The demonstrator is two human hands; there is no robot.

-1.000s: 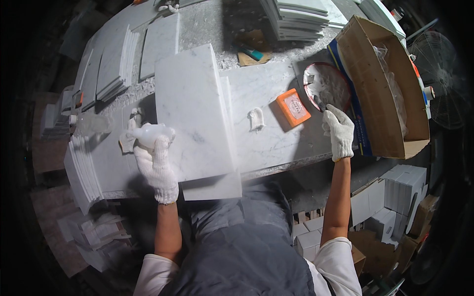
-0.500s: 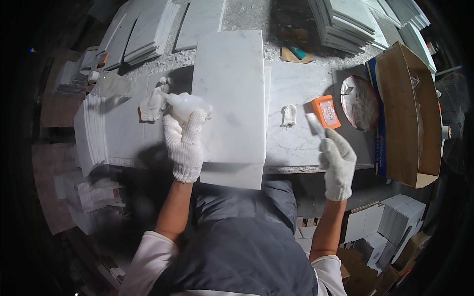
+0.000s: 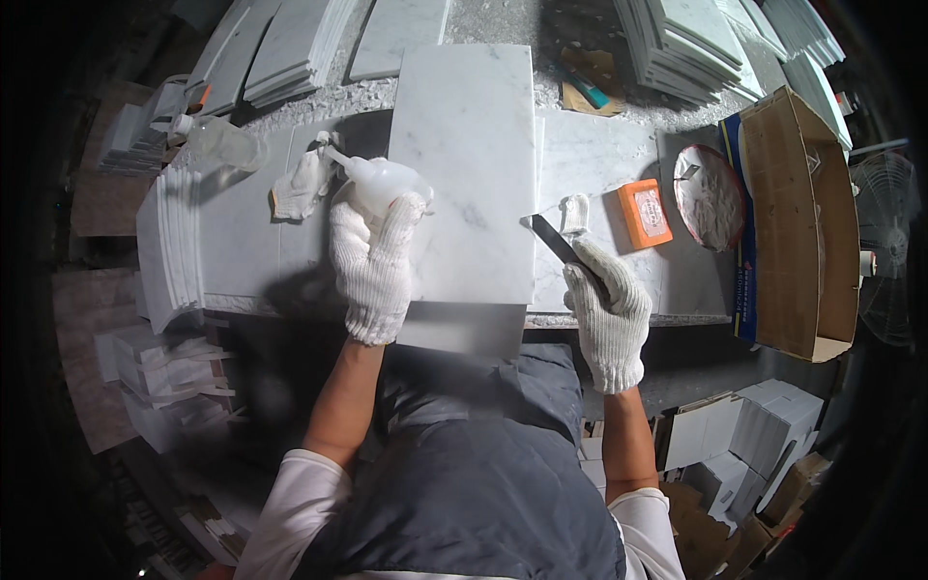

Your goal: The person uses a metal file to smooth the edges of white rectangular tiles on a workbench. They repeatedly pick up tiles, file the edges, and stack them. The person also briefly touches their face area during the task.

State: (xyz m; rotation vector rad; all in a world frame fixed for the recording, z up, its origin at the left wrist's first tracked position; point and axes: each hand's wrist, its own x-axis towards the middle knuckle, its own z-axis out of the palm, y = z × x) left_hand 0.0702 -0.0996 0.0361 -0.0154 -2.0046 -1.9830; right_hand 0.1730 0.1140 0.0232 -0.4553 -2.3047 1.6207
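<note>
My left hand (image 3: 375, 261), in a white knit glove, is closed round a translucent squeeze bottle (image 3: 379, 184) over the left edge of a marble slab (image 3: 464, 174). The bottle lies tilted, its thin nozzle pointing up and left. My gloved right hand (image 3: 611, 307) grips a flat scraper (image 3: 554, 238) beside the slab's right edge. White stuff shows at the scraper's tip, close to that edge; the handle is hidden in my fingers. Under the long slab, the near end of another piece (image 3: 454, 327) sticks out toward me.
Right of the slab lie a small white cloth roll (image 3: 575, 213), an orange box (image 3: 645, 214), a round dish of white paste (image 3: 710, 198) and a cardboard box (image 3: 795, 232). On the left are a spare glove (image 3: 303, 187), a clear bottle (image 3: 224, 145) and stacked slabs (image 3: 174, 253).
My right hand has swung left with the scraper, from beside the orange box to the slab's right edge. The left hand still holds the bottle; the view has shifted slightly.
</note>
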